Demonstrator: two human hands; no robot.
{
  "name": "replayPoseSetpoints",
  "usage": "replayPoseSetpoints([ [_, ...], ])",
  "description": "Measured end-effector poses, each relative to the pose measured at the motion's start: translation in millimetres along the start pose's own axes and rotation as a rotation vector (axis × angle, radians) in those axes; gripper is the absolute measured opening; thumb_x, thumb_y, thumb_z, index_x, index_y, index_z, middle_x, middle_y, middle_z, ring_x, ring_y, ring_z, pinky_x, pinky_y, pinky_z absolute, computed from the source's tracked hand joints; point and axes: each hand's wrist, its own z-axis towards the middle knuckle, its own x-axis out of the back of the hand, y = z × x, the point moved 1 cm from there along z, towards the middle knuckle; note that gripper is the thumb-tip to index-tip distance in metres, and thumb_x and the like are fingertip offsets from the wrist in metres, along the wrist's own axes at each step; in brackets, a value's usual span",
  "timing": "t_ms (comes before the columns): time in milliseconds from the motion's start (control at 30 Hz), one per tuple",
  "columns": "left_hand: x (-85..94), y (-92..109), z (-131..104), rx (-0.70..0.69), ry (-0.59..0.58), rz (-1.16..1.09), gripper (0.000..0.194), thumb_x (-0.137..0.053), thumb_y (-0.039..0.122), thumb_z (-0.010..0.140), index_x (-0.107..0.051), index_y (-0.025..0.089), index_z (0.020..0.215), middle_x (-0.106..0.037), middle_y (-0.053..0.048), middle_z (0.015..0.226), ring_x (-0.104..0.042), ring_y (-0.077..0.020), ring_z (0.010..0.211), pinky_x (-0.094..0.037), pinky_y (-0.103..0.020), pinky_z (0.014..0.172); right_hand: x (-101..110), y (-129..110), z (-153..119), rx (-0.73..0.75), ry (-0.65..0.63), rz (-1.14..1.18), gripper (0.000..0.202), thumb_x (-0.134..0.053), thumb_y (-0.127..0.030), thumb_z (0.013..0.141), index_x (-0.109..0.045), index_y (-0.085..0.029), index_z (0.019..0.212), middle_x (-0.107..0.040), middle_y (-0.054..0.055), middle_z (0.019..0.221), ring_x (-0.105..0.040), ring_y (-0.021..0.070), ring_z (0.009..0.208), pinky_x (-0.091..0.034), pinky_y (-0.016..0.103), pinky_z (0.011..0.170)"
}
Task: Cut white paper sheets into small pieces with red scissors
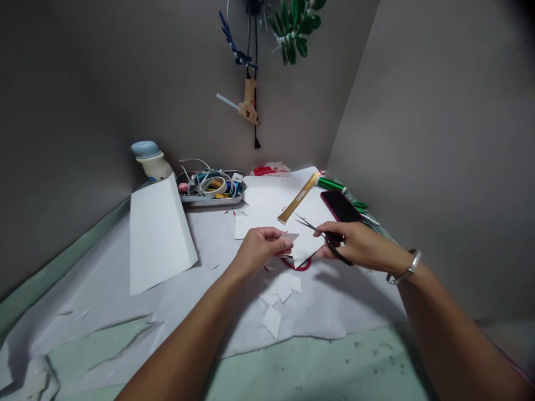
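Between the thumb and fingers of my left hand (pixel 265 244) is a small white paper piece (pixel 291 237). My right hand (pixel 360 240) grips a pair of black-handled scissors (pixel 334 245), whose blades point up and left, a little apart from that piece. Below my hands several cut white paper pieces (pixel 272 321) lie scattered. Under them a large white sheet (pixel 267 195) is spread, with a red curved object (pixel 301 267) partly hidden at its near corner. A gold strip (pixel 298 197) rests on the sheet just beyond the scissor tips.
A folded white sheet (pixel 161 236) stands at the left, by a jar with a blue lid (pixel 146 149). A metal tray (pixel 213 201) holds cords and tape. At the right lie a phone (pixel 341 205) and a green roll (pixel 332 184). A glue gun (pixel 249 100) hangs on the wall.
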Motion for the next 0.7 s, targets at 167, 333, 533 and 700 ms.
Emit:
replayPoseSetpoints([
  [167, 2.9, 1.6, 0.5, -0.028, -0.024, 0.051, 0.017, -0.074, 0.027, 0.064, -0.067, 0.013, 0.072, -0.067, -0.004, 0.066, -0.056, -0.0114, 0.058, -0.044, -0.027, 0.062, 3.4, -4.7, -5.7, -0.019, -0.122, -0.073, 0.044, -0.068, -0.05, 0.068, -0.067, -0.025, 0.103, -0.063, 0.0, 0.075, -0.054, 0.0142, 0.063, -0.039, 0.023, 0.056],
  [333, 3.8, 0.4, 1.5, -0.029, -0.061, 0.079, 0.013, -0.072, 0.026, 0.066, -0.067, 0.015, 0.071, -0.067, -0.004, 0.066, -0.055, -0.0119, 0.058, -0.044, -0.027, 0.061, 0.4, -6.8, -4.9, -0.013, -0.111, -0.098, 0.038, -0.069, -0.044, 0.069, -0.069, -0.027, 0.103, -0.065, 0.0, 0.073, -0.055, 0.0145, 0.06, -0.038, 0.024, 0.054],
  [533, 4.1, -2.1, 1.5, -0.018, -0.079, 0.092, 0.014, -0.072, 0.026, 0.066, -0.067, 0.015, 0.072, -0.069, -0.006, 0.07, -0.059, -0.0141, 0.062, -0.045, -0.029, 0.064, -0.3, -8.1, -6.5, 0.019, -0.083, -0.121, 0.036, -0.07, -0.042, 0.068, -0.07, -0.029, 0.101, -0.065, 0.0, 0.07, -0.054, 0.015, 0.059, -0.035, 0.025, 0.052],
  [700, 3.8, -3.1, 1.0, -0.024, -0.102, 0.094, 0.016, -0.072, 0.027, 0.067, -0.066, 0.015, 0.074, -0.069, -0.006, 0.072, -0.061, -0.0145, 0.064, -0.045, -0.029, 0.066, -0.8, -9.7, -7.1, 0.033, -0.068, -0.156, 0.033, -0.07, -0.041, 0.067, -0.071, -0.029, 0.098, -0.065, -0.001, 0.07, -0.054, 0.0149, 0.059, -0.034, 0.025, 0.052],
])
